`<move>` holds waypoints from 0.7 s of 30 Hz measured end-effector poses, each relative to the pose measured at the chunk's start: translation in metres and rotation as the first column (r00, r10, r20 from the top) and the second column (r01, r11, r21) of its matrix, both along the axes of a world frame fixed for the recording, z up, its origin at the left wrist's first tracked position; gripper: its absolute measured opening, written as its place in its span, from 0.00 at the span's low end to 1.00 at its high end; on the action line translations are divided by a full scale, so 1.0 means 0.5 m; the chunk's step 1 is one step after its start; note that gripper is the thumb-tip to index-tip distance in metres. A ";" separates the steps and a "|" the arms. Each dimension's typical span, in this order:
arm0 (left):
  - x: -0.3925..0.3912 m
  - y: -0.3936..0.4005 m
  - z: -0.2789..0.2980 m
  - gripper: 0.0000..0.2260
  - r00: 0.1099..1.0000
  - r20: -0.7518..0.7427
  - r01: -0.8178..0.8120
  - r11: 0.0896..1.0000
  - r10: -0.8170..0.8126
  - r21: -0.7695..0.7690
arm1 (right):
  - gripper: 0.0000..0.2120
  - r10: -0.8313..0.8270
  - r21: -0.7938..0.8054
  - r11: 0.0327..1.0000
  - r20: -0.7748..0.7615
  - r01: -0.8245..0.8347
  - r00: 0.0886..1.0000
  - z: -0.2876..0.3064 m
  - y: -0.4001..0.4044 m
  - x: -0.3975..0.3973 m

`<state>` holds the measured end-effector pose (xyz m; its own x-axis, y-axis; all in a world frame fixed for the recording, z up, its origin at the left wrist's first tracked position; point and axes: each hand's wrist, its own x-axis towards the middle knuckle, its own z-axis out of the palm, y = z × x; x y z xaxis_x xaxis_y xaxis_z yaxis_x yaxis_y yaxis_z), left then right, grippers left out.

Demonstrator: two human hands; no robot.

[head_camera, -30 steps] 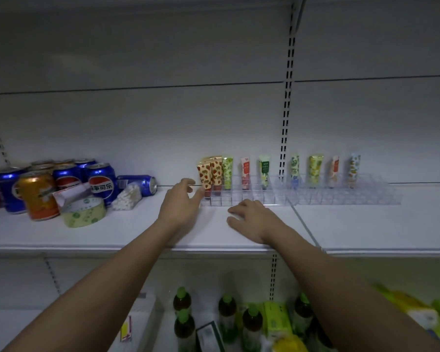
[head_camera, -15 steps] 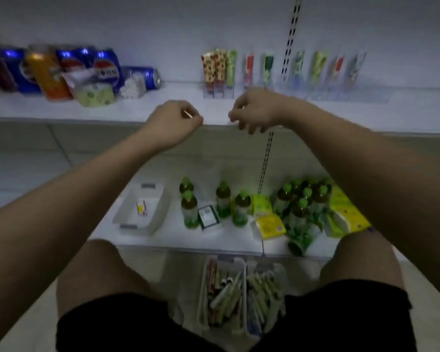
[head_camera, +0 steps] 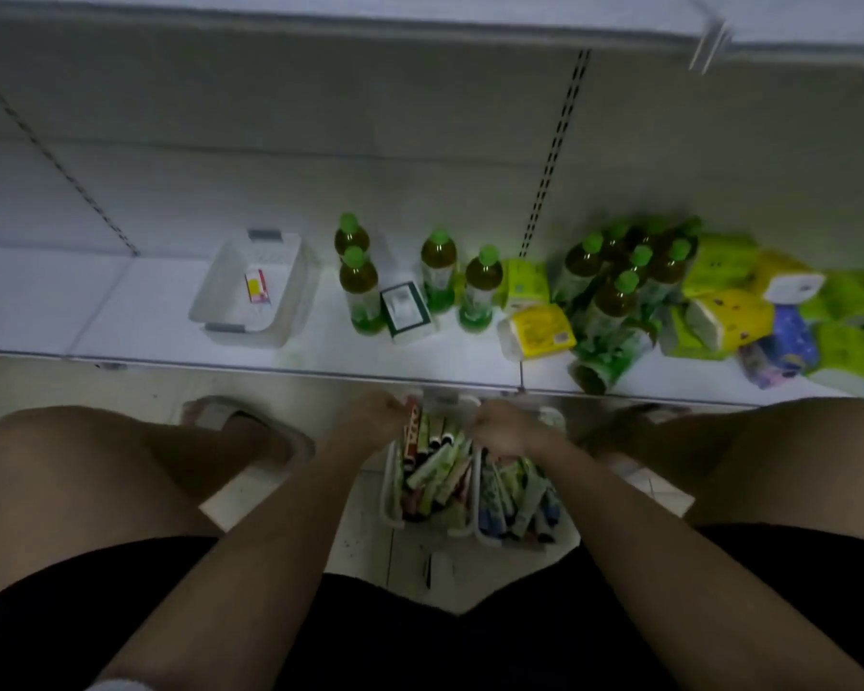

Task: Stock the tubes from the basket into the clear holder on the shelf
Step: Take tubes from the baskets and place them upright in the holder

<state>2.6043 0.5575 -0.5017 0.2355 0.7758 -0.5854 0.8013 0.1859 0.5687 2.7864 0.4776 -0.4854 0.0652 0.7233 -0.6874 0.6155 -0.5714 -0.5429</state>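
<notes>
View: looking straight down past bare knees to the floor, lower centre of the frame.
Basket: two white plastic baskets [head_camera: 389,496] side by side on the floor, filled with a jumble of small printed tubes [head_camera: 432,468].
Left hand [head_camera: 372,416]: at the far left corner of the left basket, fingers curled on a red tube [head_camera: 411,428].
Right hand [head_camera: 502,431]: over the far end between both baskets, fingers curled; whether it grasps anything, cannot tell.
Shelf above: white shelf [head_camera: 145,311] with a white tray [head_camera: 258,286], green-capped bottles [head_camera: 357,286] and yellow-green tissue packs [head_camera: 719,316].

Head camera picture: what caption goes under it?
Both hands, left and right, reach into the tube basket on the floor.
</notes>
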 end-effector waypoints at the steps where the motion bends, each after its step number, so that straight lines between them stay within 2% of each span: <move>1: 0.001 -0.002 -0.032 0.13 1.000 -0.025 -0.016 0.999 0.016 -0.035 | 0.11 -0.023 -0.026 0.999 -0.018 0.022 1.000 -0.038 -0.013 0.006; 4: 0.003 -0.002 -0.106 0.09 0.997 -0.045 -0.069 0.993 0.065 -0.091 | 0.13 -0.114 -0.072 0.991 0.004 0.114 0.993 -0.128 -0.033 0.017; 6: 0.008 0.001 -0.146 0.05 0.999 -0.049 -0.020 0.994 0.015 -0.105 | 0.16 -0.169 -0.075 0.983 -0.001 0.168 0.986 -0.175 -0.029 0.016; 8: 0.019 0.002 -0.177 0.04 0.997 -0.051 0.048 0.992 -0.054 -0.115 | 0.14 -0.181 -0.080 0.981 -0.019 0.179 0.983 -0.210 -0.010 0.012; 11: 0.038 0.000 -0.212 0.09 0.997 -0.015 0.079 0.988 -0.082 -0.129 | 0.06 -0.193 -0.071 0.979 -0.029 0.191 0.981 -0.254 0.021 0.003; 16: 0.067 0.016 -0.258 0.18 0.997 0.053 0.057 0.978 -0.047 -0.199 | 0.09 -0.146 -0.038 0.989 0.006 0.146 0.989 -0.301 0.067 -0.009; 19: 0.083 0.027 -0.286 0.17 0.978 0.206 0.055 0.980 -0.014 -0.193 | 0.10 -0.135 0.026 0.991 0.007 0.135 0.991 -0.315 0.082 -0.016; 21: 0.093 0.032 -0.313 0.18 0.988 0.156 0.029 0.981 0.001 -0.192 | 0.14 -0.158 0.016 0.987 -0.035 0.159 0.987 -0.317 0.084 -0.024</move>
